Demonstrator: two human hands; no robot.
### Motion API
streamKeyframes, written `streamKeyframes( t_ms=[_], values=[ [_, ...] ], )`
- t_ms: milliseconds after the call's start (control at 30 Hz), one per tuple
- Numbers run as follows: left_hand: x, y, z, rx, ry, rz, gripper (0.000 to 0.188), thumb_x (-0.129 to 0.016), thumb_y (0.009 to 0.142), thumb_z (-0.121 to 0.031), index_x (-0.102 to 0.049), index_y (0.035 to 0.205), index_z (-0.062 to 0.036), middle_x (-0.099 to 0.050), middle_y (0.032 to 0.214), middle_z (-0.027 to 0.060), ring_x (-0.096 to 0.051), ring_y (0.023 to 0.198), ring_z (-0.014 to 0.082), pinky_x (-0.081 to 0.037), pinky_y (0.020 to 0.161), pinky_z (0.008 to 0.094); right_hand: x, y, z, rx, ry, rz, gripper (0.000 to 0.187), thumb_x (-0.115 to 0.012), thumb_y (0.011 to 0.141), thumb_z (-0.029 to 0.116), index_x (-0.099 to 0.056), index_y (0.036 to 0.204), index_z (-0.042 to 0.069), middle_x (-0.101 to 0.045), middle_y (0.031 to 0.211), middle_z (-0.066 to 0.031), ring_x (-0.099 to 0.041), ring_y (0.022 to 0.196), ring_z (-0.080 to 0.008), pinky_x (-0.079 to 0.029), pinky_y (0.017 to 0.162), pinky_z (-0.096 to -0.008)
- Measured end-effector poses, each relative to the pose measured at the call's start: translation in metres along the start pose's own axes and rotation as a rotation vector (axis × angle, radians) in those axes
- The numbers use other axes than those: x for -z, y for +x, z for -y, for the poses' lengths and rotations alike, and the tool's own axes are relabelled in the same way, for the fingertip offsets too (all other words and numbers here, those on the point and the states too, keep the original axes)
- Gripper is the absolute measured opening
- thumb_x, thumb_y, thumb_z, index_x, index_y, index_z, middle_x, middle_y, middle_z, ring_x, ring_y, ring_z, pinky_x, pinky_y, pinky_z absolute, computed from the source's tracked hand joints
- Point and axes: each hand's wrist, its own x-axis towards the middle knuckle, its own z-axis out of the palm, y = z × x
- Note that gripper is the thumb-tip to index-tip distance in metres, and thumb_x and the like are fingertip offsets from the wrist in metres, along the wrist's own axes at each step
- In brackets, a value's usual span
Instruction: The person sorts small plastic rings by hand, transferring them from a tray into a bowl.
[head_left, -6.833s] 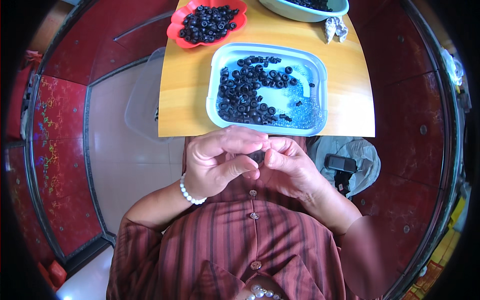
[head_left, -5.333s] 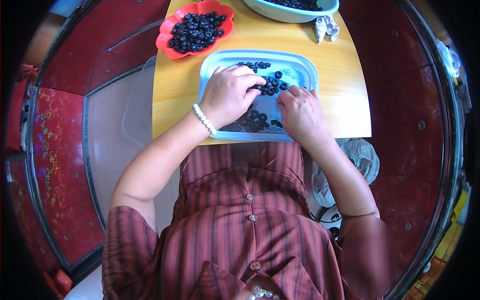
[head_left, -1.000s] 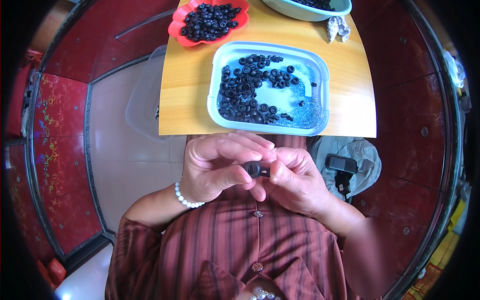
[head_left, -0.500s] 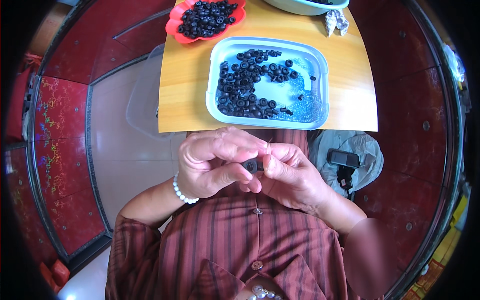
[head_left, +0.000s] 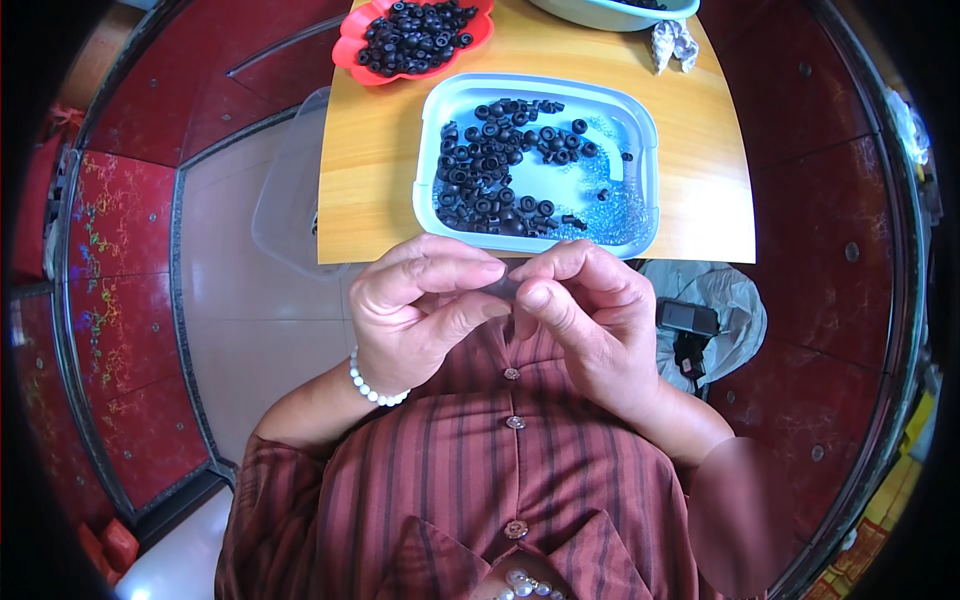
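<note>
My left hand (head_left: 415, 305), with a white bead bracelet on the wrist, is raised just in front of the table edge. Its thumb and forefinger close around a small dark round part (head_left: 502, 288), blurred and mostly hidden. Close beside it, my right hand (head_left: 590, 320) has thumb and forefinger pinched by the same part; whatever lies in that pinch is too small to make out. Just beyond both hands is a light-blue plastic tray (head_left: 648, 180), holding many black round rubber-like pieces (head_left: 490, 150) with holes, heaped toward its left.
A red scalloped dish (head_left: 345, 50) of black pieces stands at the table's far left. At the far right are a pale green basin (head_left: 600, 14) and a crumpled wad (head_left: 674, 46). Right of my lap, a white plastic bag (head_left: 735, 300) has a dark device (head_left: 688, 316) on it.
Both hands have risen toward the tray, and the fingertips have drawn slightly apart. The black part, plain to see before, is now blurred and mostly covered.
</note>
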Motion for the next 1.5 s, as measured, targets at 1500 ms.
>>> streamKeyframes(
  t_ms=[1500],
  values=[
    [0.002,0.005,-0.005,-0.01,0.039,0.096,0.027,-0.075,0.072,-0.001,-0.068,0.098,-0.003,-0.066,0.09,0.007,-0.06,0.075,0.0131,-0.049,0.065,0.0235,0.017,0.002,-0.009,-0.308,0.427,0.099,0.016,-0.058,0.092,0.018,-0.059,0.094,0.002,-0.062,0.083,-0.0063,-0.055,0.063,-0.0097,-0.046,0.057,-0.0223]
  ],
)
